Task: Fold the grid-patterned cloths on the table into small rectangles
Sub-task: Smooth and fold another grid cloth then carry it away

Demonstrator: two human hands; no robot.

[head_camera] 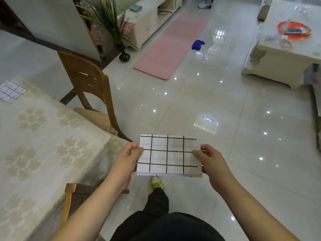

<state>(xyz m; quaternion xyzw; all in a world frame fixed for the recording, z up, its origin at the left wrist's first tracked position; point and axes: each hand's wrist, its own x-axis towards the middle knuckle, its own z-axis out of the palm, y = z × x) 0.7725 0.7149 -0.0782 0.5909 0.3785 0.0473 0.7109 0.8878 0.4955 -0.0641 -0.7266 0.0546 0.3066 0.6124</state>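
- A second grid-patterned cloth (11,91) lay folded flat on the table (43,136) at ten o'clock, well apart from the person.
- The left hand (127,160) pinched the left edge of the folded grid cloth (167,155), thumb on top, fingers curled beneath.
- That cloth was held in the air over the floor at six o'clock, just beside the table's corner.
- The right hand (212,161) pinched its right edge likewise.
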